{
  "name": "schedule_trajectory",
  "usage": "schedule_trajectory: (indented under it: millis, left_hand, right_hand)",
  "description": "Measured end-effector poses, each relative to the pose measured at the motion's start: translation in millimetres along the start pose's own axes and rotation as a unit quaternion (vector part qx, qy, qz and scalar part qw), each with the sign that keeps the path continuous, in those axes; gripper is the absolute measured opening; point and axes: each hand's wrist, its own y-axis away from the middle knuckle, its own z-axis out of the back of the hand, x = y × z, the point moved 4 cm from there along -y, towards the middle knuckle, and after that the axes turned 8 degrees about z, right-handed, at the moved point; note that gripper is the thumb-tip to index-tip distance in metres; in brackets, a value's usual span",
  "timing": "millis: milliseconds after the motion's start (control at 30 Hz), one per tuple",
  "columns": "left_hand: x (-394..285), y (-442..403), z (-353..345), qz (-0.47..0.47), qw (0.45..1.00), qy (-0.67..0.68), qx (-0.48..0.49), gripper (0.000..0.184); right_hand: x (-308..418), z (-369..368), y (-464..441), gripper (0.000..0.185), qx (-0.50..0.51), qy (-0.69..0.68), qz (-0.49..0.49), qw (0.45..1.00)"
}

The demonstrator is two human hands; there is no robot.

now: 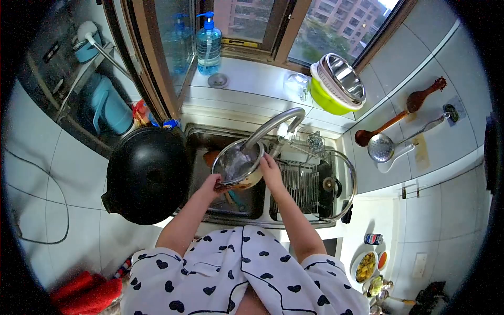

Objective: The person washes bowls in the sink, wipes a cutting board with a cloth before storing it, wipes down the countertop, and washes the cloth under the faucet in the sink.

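Note:
A round metal pot [227, 167] is held tilted over the left sink basin [252, 202], under the curved faucet [273, 123]. Water seems to run from the spout into it. My left hand [213, 185] grips the pot's lower left rim, fingers partly hidden beneath. On the right side of the rim, my right hand [270, 170] is closed with the thumb up near the edge. Below the pot, a teal-handled utensil [237, 200] and something orange-brown lie in the basin, partly covered.
A big black wok [149, 176] stands left of the sink. To the right, a wire dish rack [299, 184] holds dishes and a large round glass lid [352, 186]. A blue pump bottle [209, 44] and stacked bowls [336, 86] sit on the sill. Ladles [382, 147] hang on the right wall.

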Motion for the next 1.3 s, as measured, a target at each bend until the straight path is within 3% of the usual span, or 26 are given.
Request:
schedule_trajectory:
  millis: [67, 133, 200, 267, 433, 500, 567, 667, 767, 867, 900, 967, 1033, 1133, 1167, 1300]
  left_hand:
    - [3, 10, 1, 0.029, 0.999, -0.025, -0.019, 0.031]
    - [17, 14, -9, 0.073, 0.991, 0.102, 0.036, 0.037]
    - [29, 9, -11, 0.107, 0.971, 0.18, 0.114, 0.04]
    - [39, -23, -4, 0.13, 0.945, 0.211, 0.215, 0.041]
    - [51, -29, 7, 0.165, 0.941, 0.191, 0.224, 0.046]
    - [51, -21, 9, 0.211, 0.93, 0.19, 0.234, 0.05]
    - [51, -12, 11, 0.177, 0.954, 0.19, 0.148, 0.051]
    - [50, -7, 6, 0.143, 0.965, 0.194, 0.101, 0.045]
    - [43, -15, -7, 0.12, 0.967, 0.184, 0.129, 0.042]
    - [32, -24, -30, 0.139, 0.951, 0.225, 0.162, 0.042]
    - [29, -22, -37, 0.15, 0.943, 0.241, 0.174, 0.044]
    - [25, -17, -49, 0.168, 0.936, 0.259, 0.167, 0.048]
    - [28, -20, -56, 0.17, 0.934, 0.252, 0.188, 0.049]
    - [36, -21, -61, 0.16, 0.926, 0.235, 0.247, 0.047]
    - [40, -21, -62, 0.153, 0.922, 0.229, 0.271, 0.046]
    - [50, -37, -34, 0.141, 0.947, 0.186, 0.219, 0.045]
  right_hand:
    - [-5, -13, 2, 0.047, -0.011, 0.081, 0.147, 0.986]
    - [19, -29, 9, 0.06, 0.044, 0.041, 0.151, 0.987]
    - [17, -54, 8, 0.056, -0.003, 0.204, 0.274, 0.94]
    - [28, -67, 5, 0.052, 0.001, 0.264, 0.245, 0.933]
    - [41, -88, -18, 0.055, -0.003, 0.34, 0.123, 0.932]
    - [30, -87, -33, 0.055, 0.045, 0.248, 0.04, 0.967]
    - [23, -78, -41, 0.054, 0.061, 0.156, -0.039, 0.985]
    - [-45, -63, -66, 0.05, 0.137, 0.195, -0.012, 0.971]
    - [-53, -24, -57, 0.046, -0.016, 0.15, 0.001, 0.989]
    - [-63, -1, -38, 0.04, -0.051, 0.092, -0.04, 0.994]
    - [-64, 5, -35, 0.036, -0.001, 0.101, -0.063, 0.993]
    - [-71, 13, -21, 0.033, -0.006, -0.049, -0.146, 0.988]
    - [-59, 24, -7, 0.03, 0.029, -0.218, -0.28, 0.934]
    - [-70, 33, 0, 0.028, -0.054, -0.399, -0.369, 0.838]
    - [-69, 39, -1, 0.023, -0.057, -0.434, -0.369, 0.82]
    - [-67, 53, -11, 0.032, -0.128, -0.571, -0.352, 0.731]
